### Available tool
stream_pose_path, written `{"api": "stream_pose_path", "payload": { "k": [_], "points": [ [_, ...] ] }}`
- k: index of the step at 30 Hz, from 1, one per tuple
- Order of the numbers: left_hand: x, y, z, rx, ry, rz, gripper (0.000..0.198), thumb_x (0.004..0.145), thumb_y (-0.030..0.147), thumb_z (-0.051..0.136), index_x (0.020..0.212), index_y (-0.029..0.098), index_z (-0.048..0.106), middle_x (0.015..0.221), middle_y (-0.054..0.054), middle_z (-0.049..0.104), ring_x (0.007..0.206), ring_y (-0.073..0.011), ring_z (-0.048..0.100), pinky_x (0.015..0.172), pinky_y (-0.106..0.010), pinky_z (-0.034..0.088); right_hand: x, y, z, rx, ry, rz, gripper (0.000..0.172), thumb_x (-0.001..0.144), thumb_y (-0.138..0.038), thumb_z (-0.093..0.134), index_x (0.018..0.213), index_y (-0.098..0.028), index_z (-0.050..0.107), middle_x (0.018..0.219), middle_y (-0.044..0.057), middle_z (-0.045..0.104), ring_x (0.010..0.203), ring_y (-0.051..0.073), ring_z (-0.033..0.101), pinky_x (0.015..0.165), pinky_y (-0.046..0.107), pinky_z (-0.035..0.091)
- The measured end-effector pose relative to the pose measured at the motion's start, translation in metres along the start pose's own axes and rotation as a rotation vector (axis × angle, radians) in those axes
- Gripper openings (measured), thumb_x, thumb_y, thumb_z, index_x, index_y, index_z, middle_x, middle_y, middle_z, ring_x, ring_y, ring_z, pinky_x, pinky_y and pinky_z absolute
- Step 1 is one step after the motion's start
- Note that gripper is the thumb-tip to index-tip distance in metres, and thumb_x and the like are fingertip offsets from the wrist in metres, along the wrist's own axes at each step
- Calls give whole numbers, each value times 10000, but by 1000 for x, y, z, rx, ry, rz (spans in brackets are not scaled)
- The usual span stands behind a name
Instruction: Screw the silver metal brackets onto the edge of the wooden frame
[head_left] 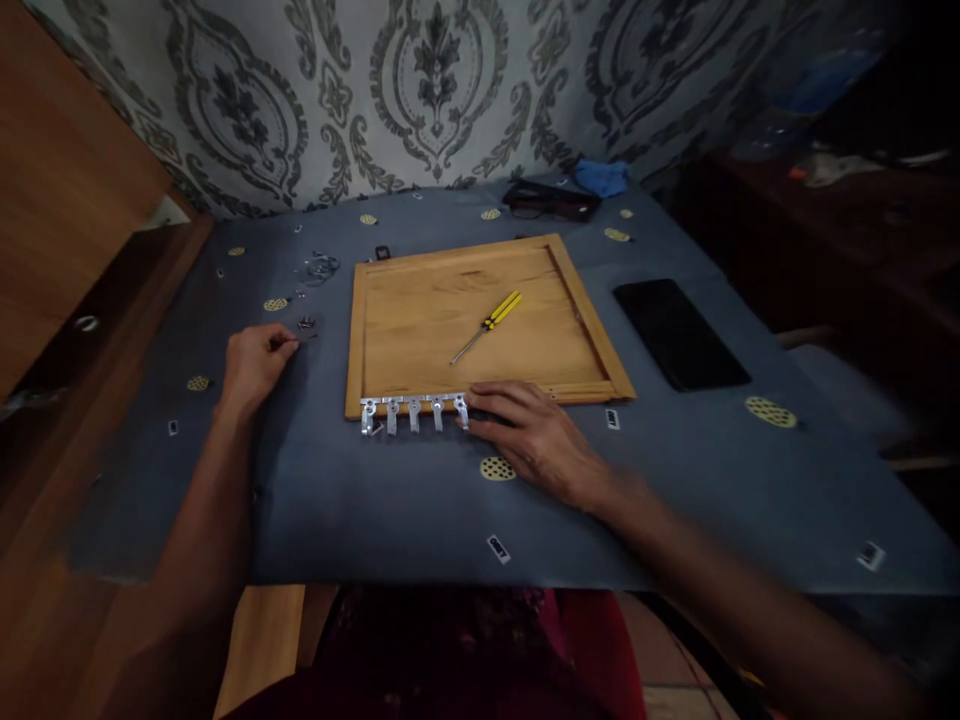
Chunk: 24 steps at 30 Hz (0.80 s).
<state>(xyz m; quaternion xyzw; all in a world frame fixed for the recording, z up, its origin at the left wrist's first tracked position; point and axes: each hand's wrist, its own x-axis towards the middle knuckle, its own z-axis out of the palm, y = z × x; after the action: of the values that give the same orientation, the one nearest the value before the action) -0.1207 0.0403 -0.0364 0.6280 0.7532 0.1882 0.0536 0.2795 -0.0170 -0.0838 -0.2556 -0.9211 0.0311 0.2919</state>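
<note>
A wooden board with a raised frame (pixel 585 320) lies flat on a table under a blue-grey cloth. A row of several small silver metal hooks (pixel 412 412) runs along its near edge. My right hand (pixel 536 435) lies flat on the cloth at the board's near edge, fingertips touching the rightmost hook, fingers stretched out. My left hand (pixel 253 365) rests on the cloth to the left of the board, fingers pinched on a tiny dark piece I cannot make out. A yellow-handled screwdriver (pixel 489 323) lies on the board's middle.
A black phone (pixel 679 332) lies right of the board. Glasses (pixel 551 200) and a blue cloth (pixel 602 177) sit at the far edge. Small metal parts (pixel 319 267) are scattered at the far left. A wooden cabinet (pixel 67 190) stands to the left.
</note>
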Motion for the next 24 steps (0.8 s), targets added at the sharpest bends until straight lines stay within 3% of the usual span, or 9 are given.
{"api": "stream_pose_path", "payload": {
  "k": [5, 13, 18, 24],
  "points": [
    [1, 2, -2, 40, -16, 3, 173, 856, 269, 590, 895, 185, 735, 822, -62, 725, 833, -259, 668, 847, -372, 502, 0, 0, 1, 0, 14, -15, 265, 1001, -116, 568, 1140, -197, 778, 1245, 104, 788, 1231, 284, 685, 982, 485, 616],
    [3, -6, -2, 66, -8, 36, 228, 884, 234, 528, 959, 179, 736, 853, -40, 750, 815, -206, 683, 790, -302, 508, -2, 4, 2, 2, 24, -17, 288, 1001, -117, 547, 1126, -229, 781, 1242, 95, 789, 1226, 288, 691, 962, 486, 620],
    [2, -5, -1, 70, -9, 64, 194, 879, 309, 607, 926, 192, 755, 870, -44, 768, 831, -218, 676, 792, -306, 517, -3, 6, 5, 12, 23, -3, 323, 976, -95, 561, 1132, -263, 788, 1230, 77, 794, 1229, 273, 694, 965, 471, 620],
    [1, -5, 6, 120, -11, 78, 144, 864, 228, 612, 897, 209, 751, 958, -77, 769, 905, -249, 686, 845, -345, 521, 1, 2, 1, -58, 25, -35, 272, 996, -100, 555, 1096, -221, 778, 1214, 89, 798, 1189, 283, 711, 931, 467, 637]
  ]
}}
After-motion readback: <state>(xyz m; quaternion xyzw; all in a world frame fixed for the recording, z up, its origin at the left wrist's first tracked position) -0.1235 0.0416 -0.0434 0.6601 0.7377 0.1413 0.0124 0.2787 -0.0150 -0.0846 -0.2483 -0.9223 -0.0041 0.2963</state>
